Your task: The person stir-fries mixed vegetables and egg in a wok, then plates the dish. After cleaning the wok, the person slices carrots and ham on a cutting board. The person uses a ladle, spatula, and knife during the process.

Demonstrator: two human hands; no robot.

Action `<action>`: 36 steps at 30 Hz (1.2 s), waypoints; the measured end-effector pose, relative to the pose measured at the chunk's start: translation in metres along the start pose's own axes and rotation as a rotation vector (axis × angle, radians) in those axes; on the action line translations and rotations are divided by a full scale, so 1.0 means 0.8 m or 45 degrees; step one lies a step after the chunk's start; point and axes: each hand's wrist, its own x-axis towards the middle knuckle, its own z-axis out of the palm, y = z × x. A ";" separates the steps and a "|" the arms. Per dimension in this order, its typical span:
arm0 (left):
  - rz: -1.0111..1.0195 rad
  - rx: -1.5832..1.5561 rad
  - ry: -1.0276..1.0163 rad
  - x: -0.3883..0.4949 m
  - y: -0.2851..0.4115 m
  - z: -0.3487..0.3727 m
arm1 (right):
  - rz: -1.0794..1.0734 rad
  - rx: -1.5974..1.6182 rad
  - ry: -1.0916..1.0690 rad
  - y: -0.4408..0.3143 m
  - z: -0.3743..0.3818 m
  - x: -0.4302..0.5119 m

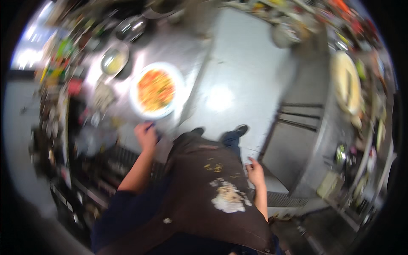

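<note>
My left hand (146, 136) is curled around a small dark blue object (155, 130), too blurred to name, just below a white plate (179, 83) on the steel counter. Orange-red and yellow food (156, 90) fills the plate's middle. Up and left of the plate stands a metal bowl (114, 62) with something yellowish in it, and a crumpled pale cloth (103, 95) lies below that bowl. My right hand (254, 172) hangs beside the brown apron (204, 191), its fingers apart and holding nothing that shows.
A steel counter (191, 38) is at the left, with another metal bowl (130, 28) at its back. Grey floor (236, 63) runs between it and a steel unit with dark bar handles (301, 115) at the right. A large round yellowish board (346, 83) lies there, among blurred kitchen goods.
</note>
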 end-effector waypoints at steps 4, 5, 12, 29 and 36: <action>-0.896 -0.427 -0.489 0.023 0.046 -0.022 | 0.130 -0.154 -0.205 0.032 -0.063 0.024; -1.107 -0.570 -0.460 0.029 0.077 -0.029 | 0.121 -0.094 -0.132 0.041 -0.081 0.026; -0.765 -0.718 -1.150 0.083 0.416 0.155 | 0.208 0.337 0.219 0.119 -0.190 0.075; 0.480 -1.416 -1.403 0.459 1.007 0.530 | 0.592 1.832 -0.159 0.171 -0.329 0.145; 0.930 0.029 -1.061 0.509 1.056 0.899 | 0.707 1.149 0.393 0.057 -0.379 0.267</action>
